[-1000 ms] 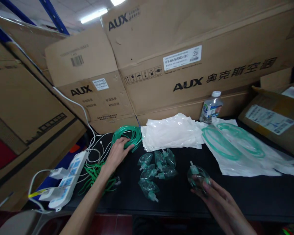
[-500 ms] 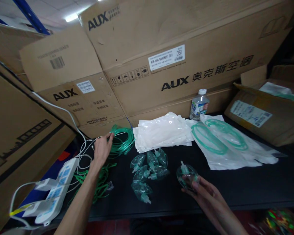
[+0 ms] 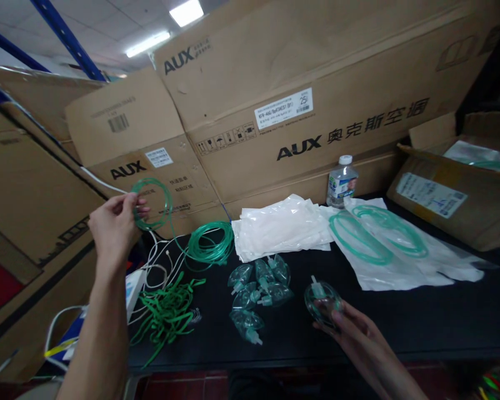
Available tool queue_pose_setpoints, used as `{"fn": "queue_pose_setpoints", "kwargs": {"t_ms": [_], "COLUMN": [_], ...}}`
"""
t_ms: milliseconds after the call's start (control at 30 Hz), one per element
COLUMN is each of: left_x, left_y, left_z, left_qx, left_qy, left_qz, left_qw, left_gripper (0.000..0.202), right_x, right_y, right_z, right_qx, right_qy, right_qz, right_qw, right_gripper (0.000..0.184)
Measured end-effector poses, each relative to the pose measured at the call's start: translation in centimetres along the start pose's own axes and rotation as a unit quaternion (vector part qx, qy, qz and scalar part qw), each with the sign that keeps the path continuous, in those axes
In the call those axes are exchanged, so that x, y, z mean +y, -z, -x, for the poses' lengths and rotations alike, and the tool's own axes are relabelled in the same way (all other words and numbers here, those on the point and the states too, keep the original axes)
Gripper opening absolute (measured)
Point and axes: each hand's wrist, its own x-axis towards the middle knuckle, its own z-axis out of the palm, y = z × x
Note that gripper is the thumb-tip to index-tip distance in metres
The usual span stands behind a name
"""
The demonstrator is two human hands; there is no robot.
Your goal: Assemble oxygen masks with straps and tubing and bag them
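My left fingers point(image 3: 129, 203) grasp a green tubing coil point(image 3: 168, 203) aloft near white cables point(image 3: 101, 181); I judge I'm separating it from the tubing pile point(image 3: 225, 241), so next calls for a snag-free pull. My right fingers point(image 3: 353, 320) hold an oxygen mask point(image 3: 321, 303) over the tabletop point(image 3: 425, 328).

ceiling lights point(image 3: 186, 12) on, blue beams point(image 3: 68, 39), red floor tiles point(image 3: 173, 387)

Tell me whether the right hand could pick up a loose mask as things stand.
Probably not easily: bare tabletop leaves the way to the loose masks free, but the right hand has another mask in its grip.
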Motion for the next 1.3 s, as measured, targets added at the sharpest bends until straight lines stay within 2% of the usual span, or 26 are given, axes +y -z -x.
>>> {"fn": "queue_pose_setpoints", "kwargs": {"t_ms": [100,267,333,400,467,533,600,667,733,800,900,1067,1200,1300], "left_x": [2.6,7.4,9.5,11.4,12.9,13.6,13.4,12.3,10.7,9.1,7.3,6.6,6.6,6.5], "left_y": [0.5,1.2,1.2,0.7,-0.7,-3.0,-6.1,-9.8,-13.5,-16.7,-20.0,-22.5,-23.0,-22.7], "left_z": [-0.5,-1.9,-2.0,-1.5,-0.5,1.1,3.3,6.0,8.9,11.7,15.0,17.6,18.4,18.9], "left_qx": [0.102,0.154,0.148,0.116,0.079,0.047,0.009,-0.043,-0.136,-0.236,-0.319,-0.394,-0.414,-0.415], "left_qy": [-0.014,-0.007,-0.019,-0.043,-0.073,-0.088,-0.08,-0.063,-0.028,0.018,0.051,0.11,0.154,0.155], "left_qz": [0.017,0.082,0.109,0.13,0.146,0.157,0.17,0.185,0.191,0.193,0.195,0.175,0.169,0.167], "left_qw": [0.995,0.985,0.983,0.984,0.984,0.983,0.982,0.98,0.972,0.952,0.926,0.895,0.881,0.881], "left_gripper": [0.022,0.018,0.016,0.015,0.014,0.014,0.02,0.024,0.026,0.027,0.03,0.037,0.053,0.054], "right_x": [0.4,0.8,0.8,0.7,0.5,0.1,-0.4,-1.1,-2.0,-2.9,-4.2,-5.5,-6.0,-6.5], "right_y": [0.3,0.4,0.4,0.4,0.5,0.6,0.7,0.9,1.1,1.2,1.0,0.6,0.3,0.2], "right_z": [-0.1,-0.3,-0.4,-0.4,-0.2,0.2,0.8,1.3,1.8,2.1,2.4,2.7,2.9,3.2], "right_qx": [0.004,-0.003,-0.008,-0.012,-0.009,-0.013,-0.035,-0.06,-0.07,-0.064,-0.043,0.001,0.027,0.055], "right_qy": [0.004,0.013,0.016,0.024,0.036,0.045,0.048,0.053,0.059,0.065,0.078,0.096,0.113,0.12], "right_qz": [-0.009,-0.026,-0.03,-0.038,-0.05,-0.061,-0.077,-0.106,-0.136,-0.153,-0.165,-0.144,-0.083,-0.039], "right_qw": [1.0,1.0,0.999,0.999,0.998,0.997,0.995,0.991,0.987,0.984,0.982,0.985,0.99,0.991], "right_gripper": [0.038,0.035,0.033,0.034,0.035,0.034,0.035,0.038,0.036,0.026,0.013,0.016,0.029,0.027]}}
